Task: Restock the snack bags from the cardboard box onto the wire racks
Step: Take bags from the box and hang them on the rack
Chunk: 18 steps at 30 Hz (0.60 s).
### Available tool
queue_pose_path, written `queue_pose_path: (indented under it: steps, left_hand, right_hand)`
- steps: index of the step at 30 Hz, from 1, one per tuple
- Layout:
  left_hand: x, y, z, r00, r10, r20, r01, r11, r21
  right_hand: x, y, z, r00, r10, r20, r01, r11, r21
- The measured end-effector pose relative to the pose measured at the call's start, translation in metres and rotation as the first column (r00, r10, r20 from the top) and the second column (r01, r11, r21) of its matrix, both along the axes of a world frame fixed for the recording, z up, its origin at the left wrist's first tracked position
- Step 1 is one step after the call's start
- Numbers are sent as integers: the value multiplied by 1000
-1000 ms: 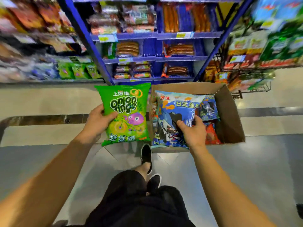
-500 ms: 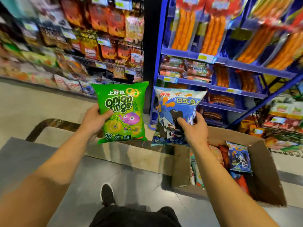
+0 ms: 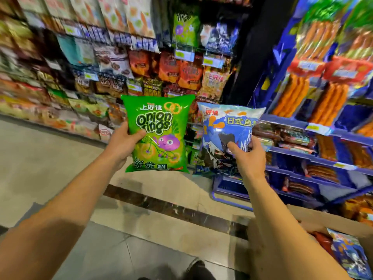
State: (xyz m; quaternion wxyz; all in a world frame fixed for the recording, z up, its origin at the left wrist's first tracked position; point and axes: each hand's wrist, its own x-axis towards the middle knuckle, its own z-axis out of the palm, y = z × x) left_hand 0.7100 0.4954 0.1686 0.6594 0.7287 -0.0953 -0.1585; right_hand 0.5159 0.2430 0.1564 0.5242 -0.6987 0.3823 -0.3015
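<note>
My left hand point(image 3: 123, 141) grips a green onion rings bag point(image 3: 161, 126) by its left edge and holds it upright in front of me. My right hand point(image 3: 249, 156) grips a blue and white snack bag point(image 3: 226, 126) at its lower right side, also upright. Both bags hang in the air before the wire racks point(image 3: 153, 45), which carry several hanging snack bags, among them matching green and blue ones at the top. The cardboard box point(image 3: 331, 221) sits on the floor at the lower right, partly hidden by my right arm, with a blue bag point(image 3: 349, 253) inside.
A blue shelf unit point(image 3: 314, 128) with sausage packs stands to the right of the racks. A dark pillar point(image 3: 248, 57) separates the two. Tiled floor point(image 3: 50, 158) stretches on the left. The toe of my shoe point(image 3: 196, 267) shows at the bottom.
The view has swung up and left, from the box and blue shelves towards the wire racks. Both hands still carry the same bags, lifted out over the floor, and the box has slid to the lower right.
</note>
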Motion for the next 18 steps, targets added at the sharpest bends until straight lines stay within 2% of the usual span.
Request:
queue_pose_path:
  steps: [10,18]
  left_hand:
    - [137,-50,46,981,-21,194,34,998,-61]
    - [246,-124,104,911,-54,410,58,998,2]
  right_hand:
    - [146,-42,23,993,-7,119,14,998,-58]
    - [243,-97,60,983,-69,173,80,995,-58]
